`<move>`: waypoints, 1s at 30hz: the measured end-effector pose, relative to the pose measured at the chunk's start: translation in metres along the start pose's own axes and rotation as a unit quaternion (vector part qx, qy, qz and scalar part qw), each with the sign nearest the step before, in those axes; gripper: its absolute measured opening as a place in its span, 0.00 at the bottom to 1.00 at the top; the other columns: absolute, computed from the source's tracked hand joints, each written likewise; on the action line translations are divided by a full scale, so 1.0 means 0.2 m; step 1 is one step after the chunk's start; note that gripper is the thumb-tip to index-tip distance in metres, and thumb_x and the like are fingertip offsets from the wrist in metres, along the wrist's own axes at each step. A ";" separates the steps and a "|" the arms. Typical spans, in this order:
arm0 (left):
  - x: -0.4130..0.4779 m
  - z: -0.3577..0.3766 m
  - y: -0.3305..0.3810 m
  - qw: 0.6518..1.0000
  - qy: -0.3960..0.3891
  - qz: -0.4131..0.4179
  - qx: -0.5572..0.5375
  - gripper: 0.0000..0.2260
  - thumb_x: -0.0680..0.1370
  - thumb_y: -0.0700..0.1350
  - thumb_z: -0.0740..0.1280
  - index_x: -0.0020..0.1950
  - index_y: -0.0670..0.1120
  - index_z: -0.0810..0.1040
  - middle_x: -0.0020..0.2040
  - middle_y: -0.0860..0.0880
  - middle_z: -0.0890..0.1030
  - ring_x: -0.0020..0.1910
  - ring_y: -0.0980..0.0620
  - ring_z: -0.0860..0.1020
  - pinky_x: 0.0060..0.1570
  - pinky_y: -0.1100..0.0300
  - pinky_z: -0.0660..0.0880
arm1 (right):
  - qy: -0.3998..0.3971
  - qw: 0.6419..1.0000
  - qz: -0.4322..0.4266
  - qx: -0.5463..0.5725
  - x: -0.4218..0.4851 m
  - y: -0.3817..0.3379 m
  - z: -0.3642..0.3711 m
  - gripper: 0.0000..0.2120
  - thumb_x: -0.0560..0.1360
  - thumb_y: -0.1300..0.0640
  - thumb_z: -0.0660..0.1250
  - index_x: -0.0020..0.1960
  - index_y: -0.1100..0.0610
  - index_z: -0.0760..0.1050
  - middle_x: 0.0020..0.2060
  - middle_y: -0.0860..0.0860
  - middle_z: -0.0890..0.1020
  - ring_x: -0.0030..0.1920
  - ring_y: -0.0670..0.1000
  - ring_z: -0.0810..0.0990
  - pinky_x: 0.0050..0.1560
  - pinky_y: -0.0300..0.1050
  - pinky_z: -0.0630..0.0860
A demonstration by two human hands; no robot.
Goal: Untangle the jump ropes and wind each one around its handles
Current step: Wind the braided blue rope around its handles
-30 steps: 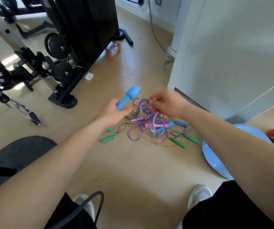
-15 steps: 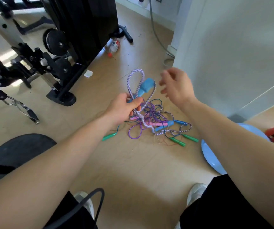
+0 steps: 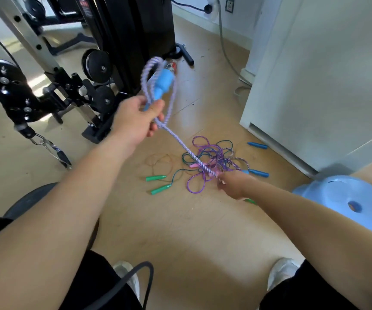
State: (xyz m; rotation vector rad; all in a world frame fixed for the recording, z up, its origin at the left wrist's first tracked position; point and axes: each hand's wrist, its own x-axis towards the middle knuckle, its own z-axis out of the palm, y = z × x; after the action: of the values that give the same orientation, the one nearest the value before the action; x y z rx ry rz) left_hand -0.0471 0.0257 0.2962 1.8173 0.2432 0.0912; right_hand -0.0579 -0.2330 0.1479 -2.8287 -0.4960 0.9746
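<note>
The pale wooden floor (image 3: 180, 231) carried a tangle of jump ropes (image 3: 209, 153), purple and teal cords looped together around a pink handle (image 3: 194, 166). Two green handles (image 3: 161, 189) lay just left of it. One blue handle (image 3: 259, 173) lay at its right edge, a second blue handle (image 3: 257, 145) farther back, apart. A light-blue plastic stool (image 3: 346, 198) stood at the right and a cable machine's black foot (image 3: 95, 133) at the left.

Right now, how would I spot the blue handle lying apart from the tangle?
Find the white cabinet on the right and follow its base. In front lies a dark blue handle alone on the floor; its twin sits at the edge of the rope tangle.
</note>
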 end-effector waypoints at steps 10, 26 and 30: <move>-0.01 0.19 -0.27 0.980 -0.136 -0.065 0.130 0.12 0.78 0.44 0.71 0.59 0.46 0.72 0.44 0.48 0.79 0.28 0.56 0.76 0.20 0.70 0.66 | 0.198 0.955 -0.085 0.204 -0.12 -0.04 -0.42 0.10 0.78 0.56 0.63 0.41 0.53 0.80 0.32 0.47 0.84 0.32 0.45 0.81 0.38 0.39 0.76; -0.12 0.38 -0.05 0.984 -0.156 -0.055 -0.072 0.06 0.81 0.40 0.64 0.45 0.48 0.74 0.36 0.51 0.80 0.31 0.57 0.75 0.26 0.66 0.72 | 0.144 0.825 -0.051 0.544 -0.20 -0.09 -0.44 0.08 0.75 0.61 0.63 0.51 0.56 0.78 0.44 0.55 0.83 0.40 0.54 0.82 0.40 0.47 0.77; -0.13 0.29 0.02 0.978 -0.179 -0.049 -0.098 0.06 0.82 0.41 0.64 0.46 0.47 0.74 0.38 0.51 0.80 0.32 0.56 0.75 0.29 0.66 0.74 | 0.047 0.943 -0.100 0.313 -0.11 -0.20 -0.22 0.16 0.74 0.63 0.66 0.61 0.54 0.76 0.52 0.49 0.80 0.50 0.47 0.77 0.55 0.45 0.73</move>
State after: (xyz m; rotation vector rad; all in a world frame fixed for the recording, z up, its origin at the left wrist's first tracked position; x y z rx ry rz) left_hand -0.0619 -0.0365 0.2858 1.5884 0.0653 -0.2712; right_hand -0.0574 -0.2030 0.2034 -2.1936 -0.3686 0.7756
